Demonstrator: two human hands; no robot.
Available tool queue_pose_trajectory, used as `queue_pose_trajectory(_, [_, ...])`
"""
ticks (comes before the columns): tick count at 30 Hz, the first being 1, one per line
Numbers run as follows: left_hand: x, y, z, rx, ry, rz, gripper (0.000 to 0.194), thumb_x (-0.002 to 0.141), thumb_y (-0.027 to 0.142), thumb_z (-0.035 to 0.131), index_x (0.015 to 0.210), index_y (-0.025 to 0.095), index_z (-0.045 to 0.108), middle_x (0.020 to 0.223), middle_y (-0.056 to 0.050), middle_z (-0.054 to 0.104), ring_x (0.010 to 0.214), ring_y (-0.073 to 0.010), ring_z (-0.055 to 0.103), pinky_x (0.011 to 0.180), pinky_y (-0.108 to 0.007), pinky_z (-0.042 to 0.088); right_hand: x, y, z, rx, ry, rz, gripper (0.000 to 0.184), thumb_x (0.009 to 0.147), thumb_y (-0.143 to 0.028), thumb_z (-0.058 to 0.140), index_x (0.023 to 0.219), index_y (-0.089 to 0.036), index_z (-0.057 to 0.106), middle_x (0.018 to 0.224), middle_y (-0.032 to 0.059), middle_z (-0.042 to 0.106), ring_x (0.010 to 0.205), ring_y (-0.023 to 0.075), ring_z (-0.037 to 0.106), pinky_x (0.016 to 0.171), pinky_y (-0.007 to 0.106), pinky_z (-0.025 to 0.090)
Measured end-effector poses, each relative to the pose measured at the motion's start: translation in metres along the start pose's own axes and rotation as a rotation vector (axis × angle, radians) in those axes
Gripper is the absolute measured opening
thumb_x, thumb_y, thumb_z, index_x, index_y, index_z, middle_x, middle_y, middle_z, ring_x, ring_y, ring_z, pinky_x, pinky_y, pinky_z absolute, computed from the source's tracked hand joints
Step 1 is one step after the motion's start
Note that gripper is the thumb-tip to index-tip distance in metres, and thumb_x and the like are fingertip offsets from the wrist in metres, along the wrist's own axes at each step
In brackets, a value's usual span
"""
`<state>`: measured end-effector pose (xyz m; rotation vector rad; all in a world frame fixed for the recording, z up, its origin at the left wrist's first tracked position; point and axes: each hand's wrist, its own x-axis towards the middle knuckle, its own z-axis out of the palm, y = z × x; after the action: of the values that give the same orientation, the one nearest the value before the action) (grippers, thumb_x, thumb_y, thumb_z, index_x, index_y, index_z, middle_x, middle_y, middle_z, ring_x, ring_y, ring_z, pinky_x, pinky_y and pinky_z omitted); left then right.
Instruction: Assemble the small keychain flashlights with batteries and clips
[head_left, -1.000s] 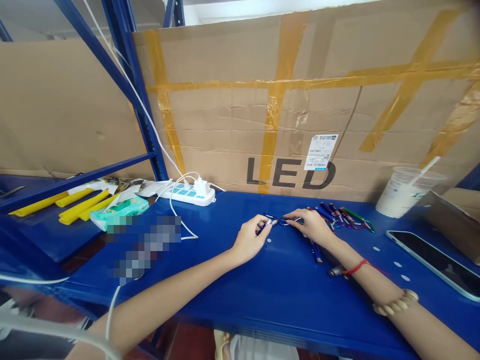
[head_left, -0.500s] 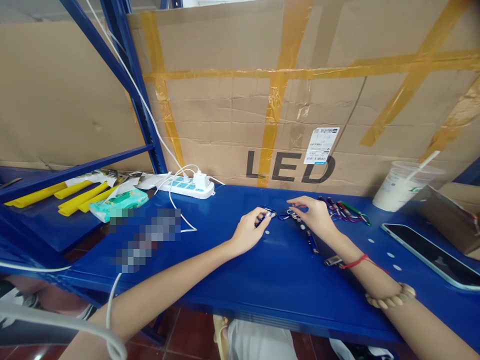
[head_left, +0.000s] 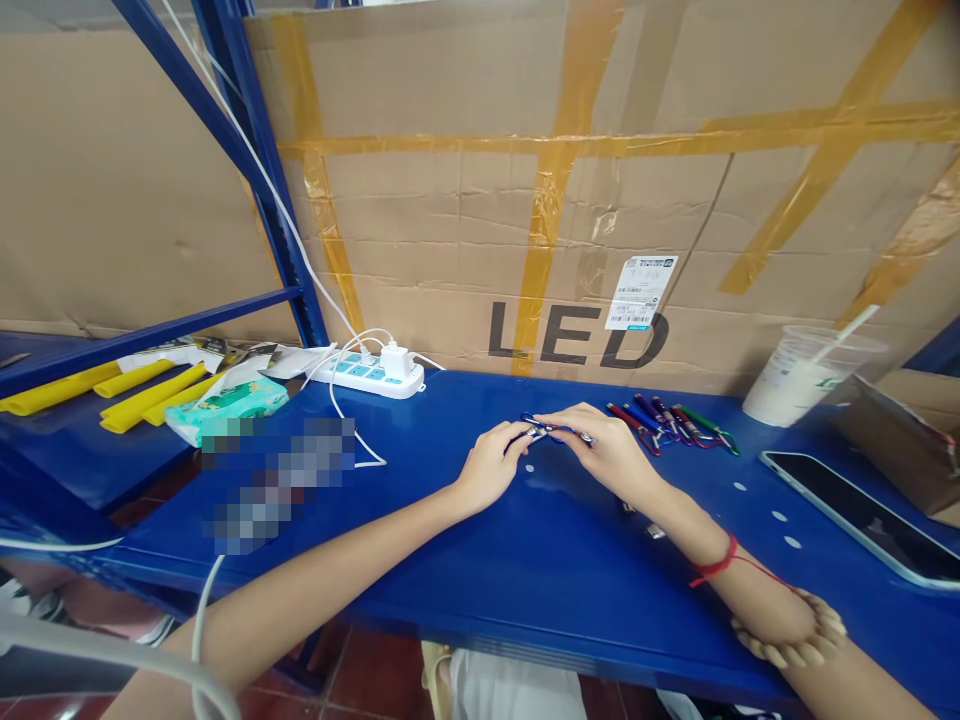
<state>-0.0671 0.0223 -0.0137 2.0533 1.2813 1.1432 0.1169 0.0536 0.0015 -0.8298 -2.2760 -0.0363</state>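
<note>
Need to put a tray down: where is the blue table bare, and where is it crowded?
The widest bare patch of the blue table lies between the left forearm and right forearm, reaching the front edge. A smaller one lies between the white cable and left hand. It is crowded right of the right hand: keychains, phone, cup.

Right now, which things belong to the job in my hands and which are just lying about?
Job, likely: small metal parts in left hand and right hand; coloured clip-ended sticks.

Apparently lying about: phone; cup; power strip; yellow tubes.
</note>
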Motion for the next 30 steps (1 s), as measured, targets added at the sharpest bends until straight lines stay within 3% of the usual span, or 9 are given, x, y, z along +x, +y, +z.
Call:
queue_pose_trajectory(7, [-0.0001, 0.0, 0.0004, -0.018, -0.009, 0.042, 0.027, 0.09, 0.027, 0.036, 0.096, 0.018, 0.061, 0.08, -0.001, 0.057, 0.074, -0.0115, 0.055, 0.071, -0.021, 0.042, -0.0015, -0.0051, -0.0016, 0.146, -0.026, 0.023, 0.046, 0.097, -0.047, 0.032, 0.116, -0.017, 0.061, 0.104, 0.0014, 0.044, 0.094, -0.0046, 0.045, 0.081, -0.001, 0.042])
queue_pose_trajectory(15, [-0.0018, 0.0005, 0.0008, -0.022, -0.023, 0.038, 0.028, 0.089, 0.027, 0.038, 0.104, 0.02, 0.061, 0.085, -0.001, 0.058, 0.076, -0.0113, 0.057, 0.072, -0.021, 0.044, -0.0004, -0.0065, -0.0009, 0.267, -0.07, 0.085, 0.049, 0.095, -0.051, 0.034, 0.117, -0.016, 0.061, 0.108, 0.0016, 0.042, 0.101, -0.0029, 0.045, 0.085, -0.001, 0.043])
queue_pose_trajectory(22, [-0.0025, 0.0026, -0.0009, -0.032, -0.036, 0.06, 0.03, 0.09, 0.026, 0.037, 0.106, 0.017, 0.06, 0.083, -0.002, 0.057, 0.074, -0.0113, 0.056, 0.072, -0.022, 0.043, 0.0012, -0.0022, -0.001, 0.495, -0.137, 0.246, 0.07, 0.085, -0.063, 0.044, 0.124, -0.006, 0.054, 0.107, 0.0072, 0.042, 0.099, 0.0021, 0.048, 0.087, 0.005, 0.047])
queue_pose_trajectory(26, [-0.005, 0.0029, -0.0017, -0.017, -0.07, 0.132, 0.03, 0.091, 0.028, 0.037, 0.107, 0.02, 0.06, 0.084, -0.002, 0.057, 0.073, -0.0111, 0.055, 0.072, -0.023, 0.042, 0.0031, -0.0023, -0.0024, 0.623, -0.141, 0.368, 0.076, 0.076, -0.066, 0.053, 0.111, 0.001, 0.059, 0.102, 0.0092, 0.044, 0.091, 0.0016, 0.05, 0.083, 0.003, 0.048])
queue_pose_trajectory(30, [-0.0066, 0.0028, -0.0013, 0.045, -0.095, 0.2, 0.028, 0.091, 0.029, 0.036, 0.1, 0.02, 0.06, 0.082, -0.002, 0.056, 0.076, -0.0117, 0.053, 0.073, -0.023, 0.041, 0.0048, -0.007, -0.0017, 0.697, -0.171, 0.401, 0.075, 0.073, -0.065, 0.055, 0.105, 0.003, 0.059, 0.097, 0.0091, 0.046, 0.082, -0.0013, 0.05, 0.075, 0.0, 0.046])
